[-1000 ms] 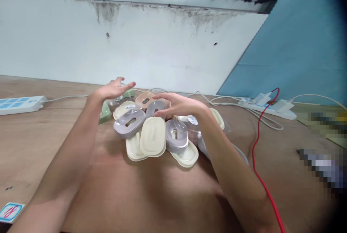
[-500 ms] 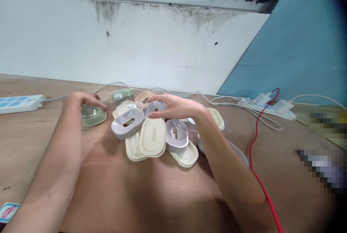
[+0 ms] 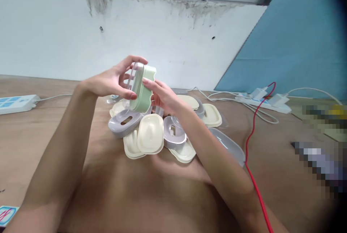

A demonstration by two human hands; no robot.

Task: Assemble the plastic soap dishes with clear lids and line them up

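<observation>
**Pale-green, rounded plastic box [image 3: 144, 95] and clear plastic cover [image 3: 137, 71], tipped on edge between both hands**

In the head view, the box is held up in front of the person, cover side toward the left hand [image 3: 111, 80], wavy-edged green side toward the right hand [image 3: 166, 97]. The left hand grips around the cover, fingers over the top, thumb at the lower edge. The right hand pinches the green part, thumb on its near face, the other fingers partly hidden behind it.

The likeliest trouble is the two parts coming away from each other: with each hand on a different one, an uneven pull or twist could spring the thin cover loose. Squeezing it too hard might crack or bend it.

A slip would land on the pile below the hands, where a mauve-grey, slotted oval plastic dish [image 3: 118, 126] and a cream, rounded-rectangular plastic tray [image 3: 150, 135] overlap loosely and could slide. Beyond the right forearm, a thin red cable [image 3: 251, 175] could snag if that arm swings outward.
</observation>
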